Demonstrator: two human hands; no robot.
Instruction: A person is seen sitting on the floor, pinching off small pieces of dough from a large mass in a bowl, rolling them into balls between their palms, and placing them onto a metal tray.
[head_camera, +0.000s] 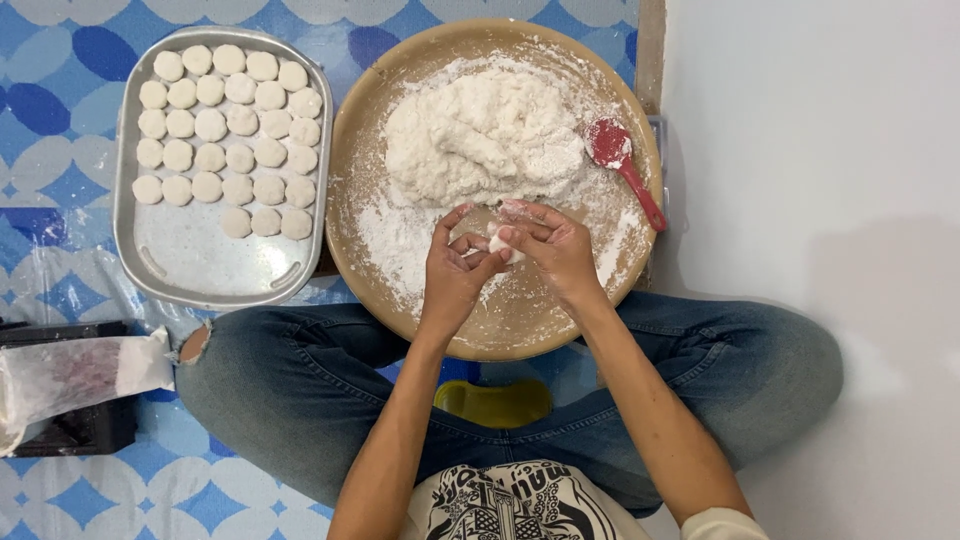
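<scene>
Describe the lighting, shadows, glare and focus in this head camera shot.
Head view: soft, even light; a faint broad shadow lies on the white floor at right. Mild glare shows on the grey metal tray and the clear plastic sheet. Focus is sharp on the left hand, right hand and white dough mound; no blur.

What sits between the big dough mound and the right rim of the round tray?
In the head view, a red spatula lies there on floured tray surface, its blade against the dough mound and its handle reaching toward the rim.

Left hand (455, 262) and right hand (552, 245) meet, fingers curled together, forearms angled inward
</scene>
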